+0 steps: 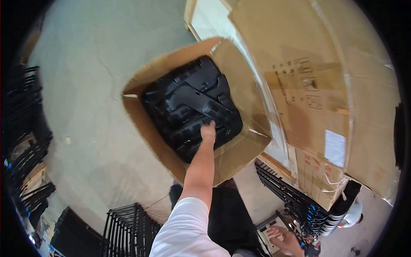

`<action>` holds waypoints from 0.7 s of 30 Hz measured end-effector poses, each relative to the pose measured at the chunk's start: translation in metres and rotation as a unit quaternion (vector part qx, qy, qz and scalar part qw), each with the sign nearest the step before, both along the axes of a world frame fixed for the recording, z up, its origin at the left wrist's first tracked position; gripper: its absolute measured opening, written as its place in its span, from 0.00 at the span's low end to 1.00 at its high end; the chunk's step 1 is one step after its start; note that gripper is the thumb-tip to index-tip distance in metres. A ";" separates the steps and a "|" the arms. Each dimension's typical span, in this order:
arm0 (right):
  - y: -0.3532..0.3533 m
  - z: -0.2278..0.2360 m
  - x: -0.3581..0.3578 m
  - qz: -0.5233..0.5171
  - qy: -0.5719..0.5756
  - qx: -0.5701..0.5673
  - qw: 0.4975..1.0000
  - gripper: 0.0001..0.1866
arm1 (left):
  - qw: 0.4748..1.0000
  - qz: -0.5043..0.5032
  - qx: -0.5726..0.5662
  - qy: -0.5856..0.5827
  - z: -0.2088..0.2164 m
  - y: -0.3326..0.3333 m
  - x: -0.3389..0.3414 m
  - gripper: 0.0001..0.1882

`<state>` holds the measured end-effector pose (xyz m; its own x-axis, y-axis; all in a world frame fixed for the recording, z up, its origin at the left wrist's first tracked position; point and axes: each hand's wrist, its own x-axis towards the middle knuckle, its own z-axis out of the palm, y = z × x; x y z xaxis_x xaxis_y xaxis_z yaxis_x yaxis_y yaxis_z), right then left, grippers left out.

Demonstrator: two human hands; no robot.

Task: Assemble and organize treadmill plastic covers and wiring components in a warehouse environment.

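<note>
An open cardboard box [150,70] stands before me with several black moulded plastic parts [184,100] packed inside. My left hand [208,132] reaches down into it, its fingers bent over the near part of an elongated black piece [205,107] that lies on top. The fingertips are partly hidden against the dark plastic. Low on the right, away from the box, my right hand [282,240] hangs with its fingers loosely curled and apart, and nothing shows in it.
A large cardboard carton [308,115] with a white paper label rises along the right. Black metal racks [124,227] stand at lower left, with stacked black frames [282,188] at lower right. More dark frames [25,103] line the left. Another person [353,214] is at far lower right.
</note>
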<state>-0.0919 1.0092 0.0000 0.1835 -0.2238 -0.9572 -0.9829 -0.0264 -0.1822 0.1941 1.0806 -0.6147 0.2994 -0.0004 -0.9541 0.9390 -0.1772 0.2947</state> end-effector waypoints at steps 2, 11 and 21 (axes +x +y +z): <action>0.023 -0.008 -0.030 -0.020 0.053 -0.032 0.998 0.29 | 0.986 0.076 0.129 -0.080 -0.012 -0.060 0.000 0.43; 0.037 -0.072 -0.109 -0.083 0.051 0.027 0.995 0.30 | 0.913 0.341 -0.183 -0.132 0.005 0.012 0.052 0.20; 0.071 -0.001 -0.156 -0.092 -0.174 -0.021 0.980 0.26 | 0.856 0.295 -0.342 -0.252 0.347 0.176 0.021 0.21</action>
<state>-0.2480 1.0801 -0.0007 0.4507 -0.3217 -0.8327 -0.8497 0.1313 -0.5106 0.2151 1.2564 -0.2673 0.8134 -0.2141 -0.5408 0.5284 0.6607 0.5332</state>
